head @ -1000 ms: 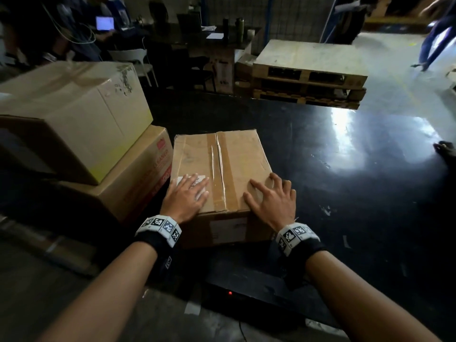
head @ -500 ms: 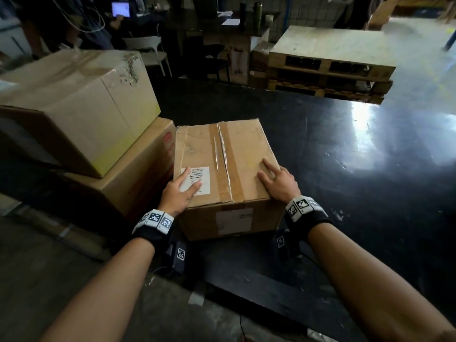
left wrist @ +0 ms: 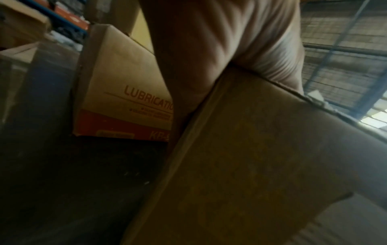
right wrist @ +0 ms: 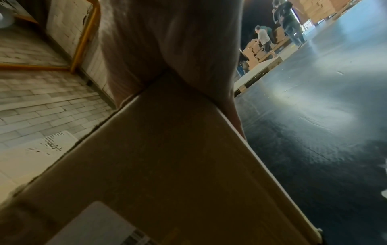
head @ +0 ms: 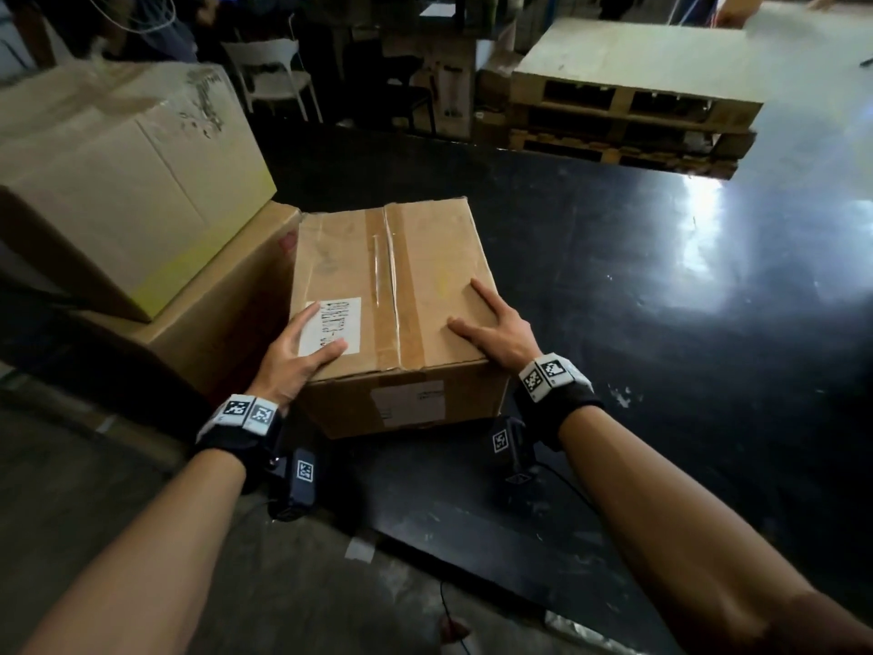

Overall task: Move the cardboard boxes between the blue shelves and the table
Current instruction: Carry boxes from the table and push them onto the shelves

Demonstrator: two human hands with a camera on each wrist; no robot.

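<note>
A taped cardboard box (head: 425,276) with a white label stands on the black table (head: 614,323), close to its near edge. My left hand (head: 302,356) grips the box's near left corner, thumb lying on the label and the other fingers going down the left side. My right hand (head: 496,328) grips the near right corner, thumb and forefinger on top. In the left wrist view my left hand's palm (left wrist: 220,33) presses on the box's edge (left wrist: 261,157). The right wrist view shows my right hand's palm (right wrist: 171,41) over the box's corner (right wrist: 167,157).
Two bigger boxes are stacked at the left, a pale one (head: 118,182) on a printed one (head: 226,314) that almost touches my box. Wooden pallets (head: 628,87) and a white chair (head: 274,73) stand beyond the table. A blue shelf beam (left wrist: 62,21) shows behind. People (right wrist: 263,38) work far off.
Both hands slid from lying flat on the box's top outward to its near corners, and now clasp them. The box looks closer to me.
</note>
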